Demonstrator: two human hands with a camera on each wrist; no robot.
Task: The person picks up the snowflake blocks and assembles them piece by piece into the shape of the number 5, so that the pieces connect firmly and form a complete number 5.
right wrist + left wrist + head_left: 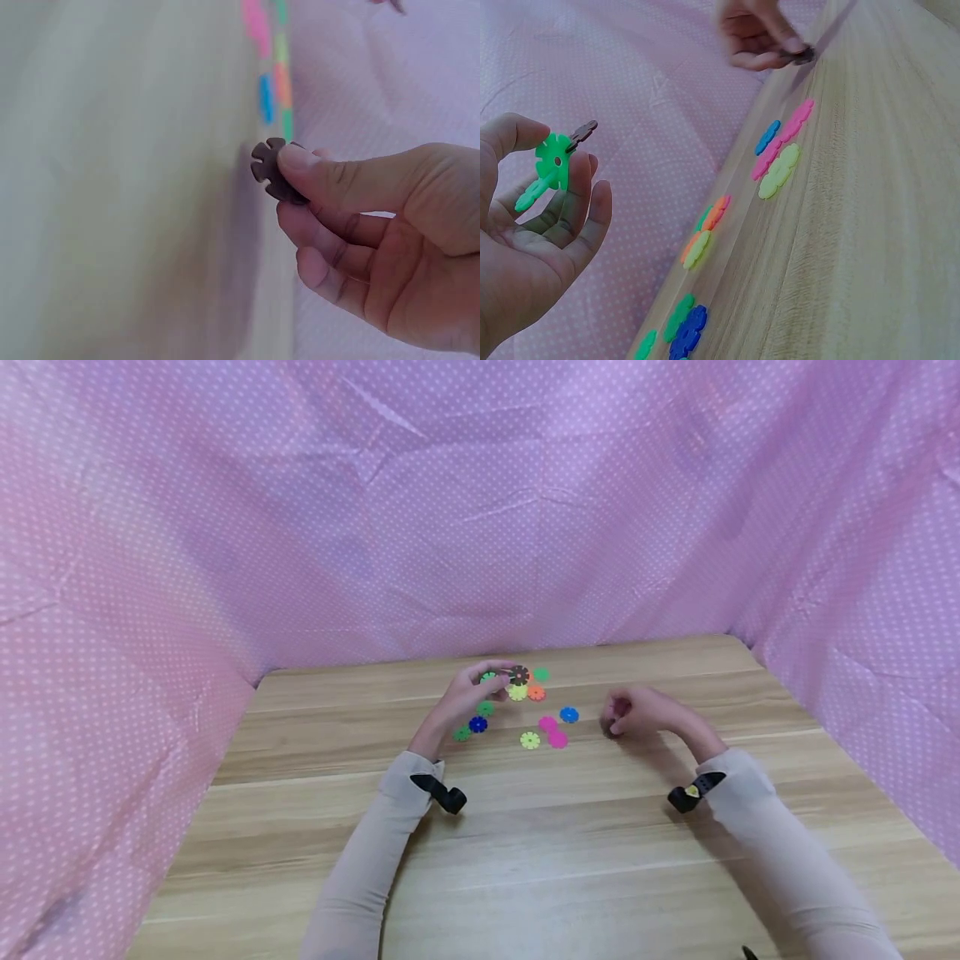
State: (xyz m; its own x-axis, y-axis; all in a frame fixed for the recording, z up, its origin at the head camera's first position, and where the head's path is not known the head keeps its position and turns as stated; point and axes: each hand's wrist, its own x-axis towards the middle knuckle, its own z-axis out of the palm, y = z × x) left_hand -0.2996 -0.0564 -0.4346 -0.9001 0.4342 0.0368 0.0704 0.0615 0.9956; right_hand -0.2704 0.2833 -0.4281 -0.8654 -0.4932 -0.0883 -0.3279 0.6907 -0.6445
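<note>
1. At the far left, a pink polka-dot cloth (112, 568) is hung beside and behind a wooden table (315, 760).
2. On the left, a pale sleeve (360, 868) is worn, with a black band (429, 785) fastened at its cuff.
3. Beyond it, the left hand (459, 697) is held above the table's far part; a green disc (553, 154) is grasped by its fingers, raised off the wood. To this disc a second green disc (534, 193) and a brown disc (583, 133) are joined.
4. Below this hand, a dark blue disc (477, 724) is laid flat between two loose green discs (461, 733).
5. In the middle, on the far side, a yellow disc (518, 693), an orange disc (537, 692) and a light green disc (542, 674) are clustered; nearer, another yellow disc (530, 741) is placed beside two pink discs (557, 739).
6. Just right of these, a bright blue disc (569, 715) is set.
7. On the right, a separate dark brown disc (268, 169) is pinched by the curled right hand (641, 710), its thumb pressed on the face.
8. At the right cuff, a second black band (708, 783) is worn; its yellow mark (692, 791) is too small to be read.
</note>
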